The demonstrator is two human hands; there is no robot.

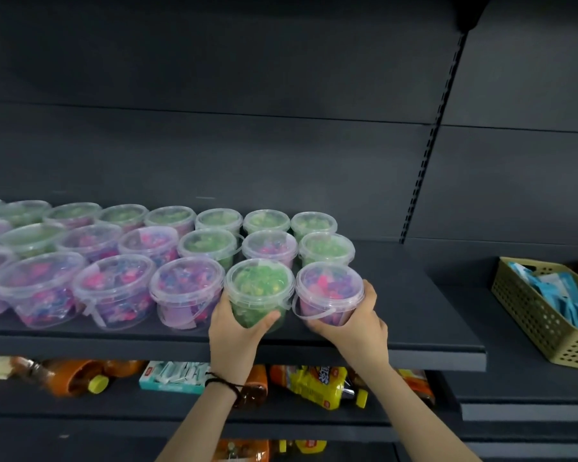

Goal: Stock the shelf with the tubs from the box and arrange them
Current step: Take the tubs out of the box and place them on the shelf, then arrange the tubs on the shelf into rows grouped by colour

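Clear plastic is under both hands. The left hand (237, 331) is wrapped around the lower wall of the green tub (259, 291), with the thumb across the front and the other fingers behind the tub on its left side. The right hand (351, 323) grasps the pink and purple tub (329, 291) from the right, the fingers curled on its wall and the palm under its lower edge. A thin white handle hangs down in front of this tub.

The two tubs stand just beside each other at the front of the dark shelf (414, 328), near its edge, at about 6 o'clock from the middle of the view. They close the right end of the front row. A dark cord bracelet (222, 383) is on the left wrist.

More lidded tubs (114, 255) stand in three rows behind and to the left, from 9 o'clock toward the centre; the back row is mostly green, the front row mostly pink and purple.

At 3 o'clock a tan perforated basket (544, 325) with blue packets stands on the next shelf section. At 6 o'clock, on the lower shelf, lie orange bottles (70, 375) with yellow caps and a yellow packet (317, 383).
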